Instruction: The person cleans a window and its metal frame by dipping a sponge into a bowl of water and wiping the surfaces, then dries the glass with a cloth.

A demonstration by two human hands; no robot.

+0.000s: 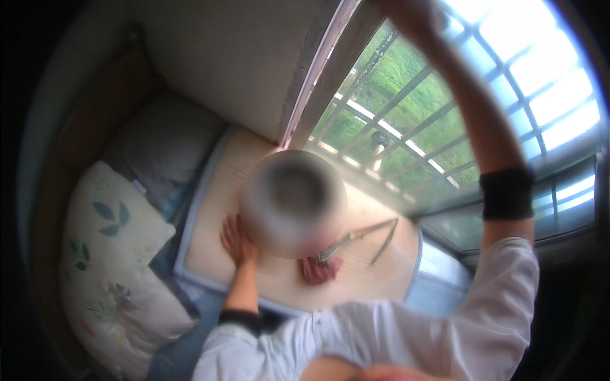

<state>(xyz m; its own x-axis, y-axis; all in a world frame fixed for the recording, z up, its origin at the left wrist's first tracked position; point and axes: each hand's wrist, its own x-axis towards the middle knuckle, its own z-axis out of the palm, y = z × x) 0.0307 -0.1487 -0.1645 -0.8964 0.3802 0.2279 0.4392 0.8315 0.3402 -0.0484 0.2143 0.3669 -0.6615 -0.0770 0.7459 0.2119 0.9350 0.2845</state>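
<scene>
1. A barred glass window (406, 101) stands beside the raised right hand (414, 16), which is blurred; I can't tell its grip.
2. The left hand (237, 241) rests open, fingers spread, apparently empty, on a beige, grey-edged mat (375, 276).
3. Just right of it: a blurred, round, grey-centred shape (292, 203).
4. Further right: a crumpled reddish cloth (321, 272).
5. Left of it: a cream leaf-patterned cushion (121, 254).

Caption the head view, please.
Left hand on beige blue-edged mat; right hand raised beside a bright barred window.

Left hand (239, 242) low with fingers (228, 232) apart, right arm (488, 130) raised high, right hand (412, 16) blurred
</scene>
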